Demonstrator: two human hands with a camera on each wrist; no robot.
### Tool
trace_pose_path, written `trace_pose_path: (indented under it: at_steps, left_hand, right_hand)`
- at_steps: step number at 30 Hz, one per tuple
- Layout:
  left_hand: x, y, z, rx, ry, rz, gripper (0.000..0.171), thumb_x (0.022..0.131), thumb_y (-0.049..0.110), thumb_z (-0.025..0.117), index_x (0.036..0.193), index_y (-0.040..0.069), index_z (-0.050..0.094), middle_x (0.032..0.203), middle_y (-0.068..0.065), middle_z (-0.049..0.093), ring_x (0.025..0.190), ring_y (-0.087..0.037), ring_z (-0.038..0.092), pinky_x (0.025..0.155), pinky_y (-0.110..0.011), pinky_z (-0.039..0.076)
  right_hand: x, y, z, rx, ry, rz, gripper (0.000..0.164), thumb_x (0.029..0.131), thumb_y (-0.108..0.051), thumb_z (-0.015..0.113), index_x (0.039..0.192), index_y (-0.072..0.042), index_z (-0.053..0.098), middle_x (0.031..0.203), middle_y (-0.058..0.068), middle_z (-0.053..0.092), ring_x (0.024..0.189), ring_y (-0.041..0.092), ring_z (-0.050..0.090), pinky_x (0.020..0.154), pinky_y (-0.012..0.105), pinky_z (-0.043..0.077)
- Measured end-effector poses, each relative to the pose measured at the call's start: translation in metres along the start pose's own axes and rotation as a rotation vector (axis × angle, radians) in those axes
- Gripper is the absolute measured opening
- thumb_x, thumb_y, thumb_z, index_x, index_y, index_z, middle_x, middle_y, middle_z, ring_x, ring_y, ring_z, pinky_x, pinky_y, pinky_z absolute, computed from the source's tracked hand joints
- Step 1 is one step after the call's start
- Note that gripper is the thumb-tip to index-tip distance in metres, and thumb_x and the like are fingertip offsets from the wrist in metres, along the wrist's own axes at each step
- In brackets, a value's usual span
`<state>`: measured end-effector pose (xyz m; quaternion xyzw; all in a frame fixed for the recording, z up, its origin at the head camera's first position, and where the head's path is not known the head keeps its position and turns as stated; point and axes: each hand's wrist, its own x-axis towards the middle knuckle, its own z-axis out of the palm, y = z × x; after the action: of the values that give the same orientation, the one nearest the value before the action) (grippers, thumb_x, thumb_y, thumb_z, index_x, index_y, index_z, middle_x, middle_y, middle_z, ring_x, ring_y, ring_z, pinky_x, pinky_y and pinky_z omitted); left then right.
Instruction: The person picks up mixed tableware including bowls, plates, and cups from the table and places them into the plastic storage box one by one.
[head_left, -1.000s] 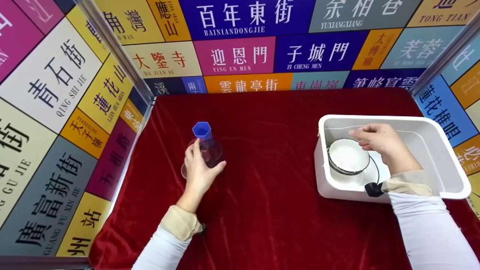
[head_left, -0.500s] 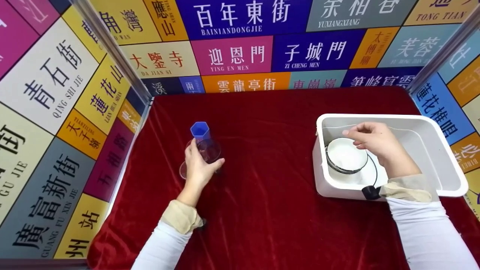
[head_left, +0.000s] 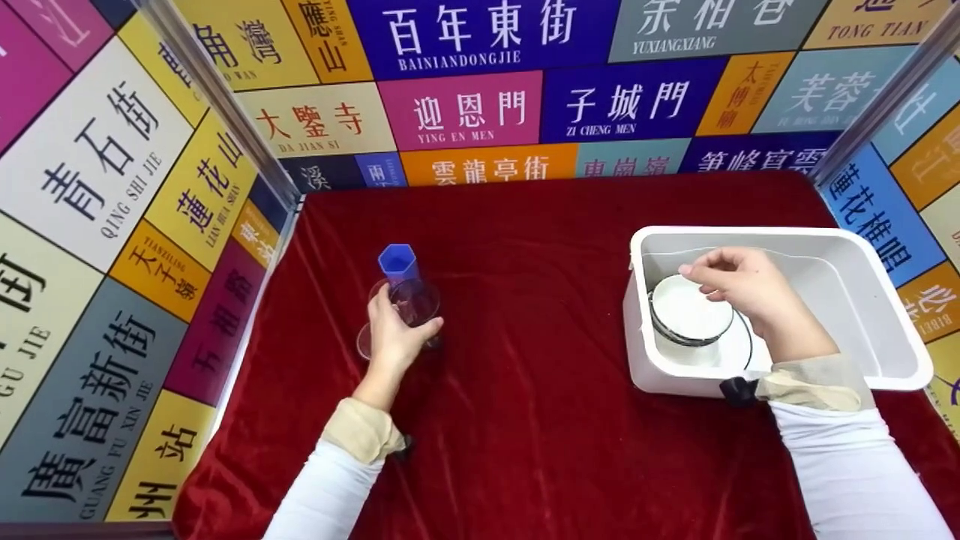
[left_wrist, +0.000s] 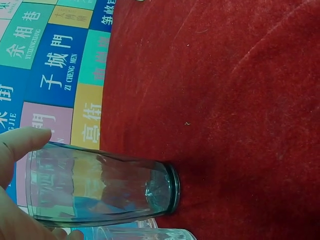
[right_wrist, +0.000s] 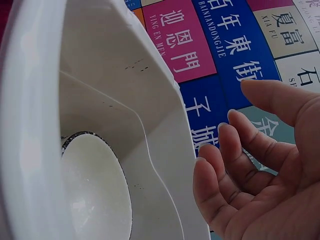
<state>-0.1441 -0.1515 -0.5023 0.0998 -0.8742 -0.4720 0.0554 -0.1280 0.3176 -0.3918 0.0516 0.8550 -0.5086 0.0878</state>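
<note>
My left hand (head_left: 391, 331) grips a clear drinking glass (head_left: 417, 303) near its rim, thumb on one side and fingers on the other. In the left wrist view the glass (left_wrist: 110, 185) stands upright on the red cloth. Part of a second clear glass (head_left: 364, 342) shows beside the hand, mostly hidden by it. Just behind stands a blue hexagonal cup (head_left: 398, 259). Over the white bin (head_left: 637, 315) hangs my right hand (head_left: 739, 289), fingers loosely bent and holding nothing. Beneath it, inside the bin, sit stacked white bowls with dark rims (head_left: 688, 311).
Red velvet cloth (head_left: 525, 360) covers the table between the glasses and the bin. Panels printed with street names (head_left: 465, 109) wall the table at the back and both sides. The bowls occupy the bin's left part.
The right hand has drifted slightly left over the bowls. The left hand stays on the glass, and the head view has shifted a little.
</note>
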Motion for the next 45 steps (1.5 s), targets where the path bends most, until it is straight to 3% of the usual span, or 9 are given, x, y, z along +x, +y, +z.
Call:
trace_pose_path:
  at_steps: [22,30,45]
  left_hand:
    - [0.004,-0.010,0.008,-0.061,0.032,0.020,0.102,0.065,0.018,0.092,0.148,-0.002,0.036,0.148,-0.025,0.045,0.138,-0.039,0.045,0.119,-0.047,0.035]
    - [0.003,-0.007,0.009,-0.083,0.036,-0.005,0.099,0.066,0.017,0.092,0.147,0.001,0.038,0.149,-0.021,0.046,0.139,-0.036,0.046,0.119,-0.045,0.034]
    - [0.001,-0.004,0.007,-0.076,0.014,0.011,0.100,0.066,0.016,0.092,0.147,-0.003,0.038,0.148,-0.024,0.047,0.138,-0.038,0.046,0.119,-0.046,0.035]
  right_hand:
    - [-0.001,0.009,-0.001,0.037,-0.022,0.022,0.025,0.097,-0.030,0.068,0.105,-0.007,0.063,0.086,-0.017,0.062,0.079,0.006,0.061,0.073,0.022,0.055]
    - [-0.003,0.011,-0.001,0.043,-0.012,0.012,0.025,0.097,-0.032,0.069,0.103,-0.007,0.064,0.085,-0.016,0.062,0.078,0.006,0.062,0.073,0.023,0.056]
    - [-0.006,0.010,-0.002,0.047,-0.010,0.007,0.027,0.097,-0.033,0.069,0.103,-0.008,0.064,0.084,-0.015,0.063,0.078,0.006,0.062,0.073,0.023,0.056]
